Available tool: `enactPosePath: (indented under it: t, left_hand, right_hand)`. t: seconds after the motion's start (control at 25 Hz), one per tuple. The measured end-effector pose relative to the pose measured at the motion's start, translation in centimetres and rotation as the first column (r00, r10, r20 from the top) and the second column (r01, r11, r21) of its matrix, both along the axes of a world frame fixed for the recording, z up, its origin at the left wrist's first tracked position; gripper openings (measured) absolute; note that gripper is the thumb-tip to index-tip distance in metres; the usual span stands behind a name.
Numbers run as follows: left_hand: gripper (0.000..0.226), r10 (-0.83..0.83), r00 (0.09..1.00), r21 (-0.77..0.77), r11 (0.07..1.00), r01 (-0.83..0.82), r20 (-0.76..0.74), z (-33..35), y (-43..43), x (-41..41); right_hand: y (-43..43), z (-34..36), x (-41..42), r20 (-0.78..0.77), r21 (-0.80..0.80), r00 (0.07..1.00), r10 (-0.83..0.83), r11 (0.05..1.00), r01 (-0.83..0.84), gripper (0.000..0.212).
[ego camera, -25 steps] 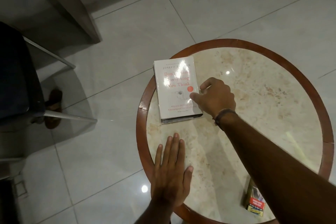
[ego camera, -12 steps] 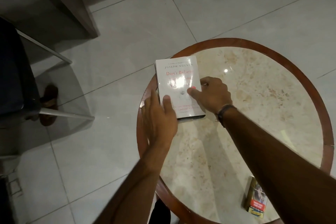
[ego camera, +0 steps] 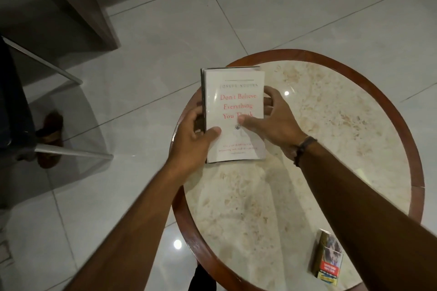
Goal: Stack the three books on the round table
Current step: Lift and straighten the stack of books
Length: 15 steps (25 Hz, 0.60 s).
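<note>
A white book with red title lettering (ego camera: 234, 92) tops a small stack at the left side of the round table (ego camera: 350, 125). Dark edges of books beneath it show along the stack's left side (ego camera: 203, 92); how many lie under it I cannot tell. My left hand (ego camera: 196, 134) grips the stack's left edge, thumb on the white cover. My right hand (ego camera: 272, 118) holds the right edge, thumb also on the cover. The stack looks tilted up slightly at its near end.
A small cigarette pack (ego camera: 327, 258) lies near the table's front right edge. The table has a marble top and a brown wooden rim (ego camera: 416, 172). On the tiled floor to the left stands a chair with metal legs (ego camera: 71, 151) beside a sandalled foot (ego camera: 50, 132).
My left hand left the table's near edge and took hold of the stack's left side. My right hand closed around the right edge. The stack turned square to me and shifted inward.
</note>
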<state>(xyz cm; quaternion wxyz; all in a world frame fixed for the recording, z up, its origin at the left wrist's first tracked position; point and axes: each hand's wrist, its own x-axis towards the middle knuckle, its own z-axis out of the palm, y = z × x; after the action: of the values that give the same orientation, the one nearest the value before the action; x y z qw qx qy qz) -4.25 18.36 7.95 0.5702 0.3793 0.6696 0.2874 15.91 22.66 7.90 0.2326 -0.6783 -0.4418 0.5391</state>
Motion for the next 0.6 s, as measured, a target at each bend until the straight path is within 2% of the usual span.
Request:
enactPosePath:
  t: [0.12, 0.2, 0.28, 0.32, 0.4, 0.48, 0.6]
  left_hand:
    - [0.048, -0.002, 1.0, 0.144, 0.99, 0.002, 0.001, 0.1, -1.4, 0.0]
    - [0.056, 0.018, 1.0, 0.317, 0.949, -0.009, -0.026, 0.1, -2.2, 0.0]
    - [0.062, 0.033, 0.999, 0.39, 0.921, -0.02, -0.027, -0.2, -2.9, 0.4]
    - [0.064, 0.043, 0.999, 0.355, 0.934, -0.034, -0.018, -0.5, -3.3, 0.9]
    - [0.065, 0.046, 0.995, 0.264, 0.964, -0.022, -0.086, -0.8, -4.0, 2.1]
    - [0.064, 0.018, 0.991, 0.273, 0.962, 0.018, -0.13, -1.2, -4.3, 2.4]
    - [0.067, 0.009, 0.989, 0.321, 0.946, 0.041, -0.151, -1.7, -4.1, 2.1]
  right_hand:
    - [-1.6, 1.9, 0.8, -0.204, 0.12, 0.979, 0.019, 0.993, 0.006, 0.056]
    - [-3.0, 2.9, 0.9, -0.186, 0.345, 0.981, 0.057, 0.939, 0.011, 0.05]
    - [-4.3, 2.6, 0.3, -0.137, 0.507, 0.987, 0.086, 0.862, -0.005, 0.051]
    - [-5.0, 2.1, -0.2, -0.108, 0.531, 0.99, 0.089, 0.847, -0.018, 0.051]
    - [-5.8, 0.6, -1.0, -0.081, 0.471, 0.994, 0.071, 0.882, -0.024, 0.051]
    - [-5.9, -0.6, -1.1, -0.1, 0.413, 0.994, 0.052, 0.911, -0.006, 0.054]
    - [-6.1, -2.0, -0.4, -0.11, 0.463, 0.994, 0.019, 0.886, 0.034, 0.055]
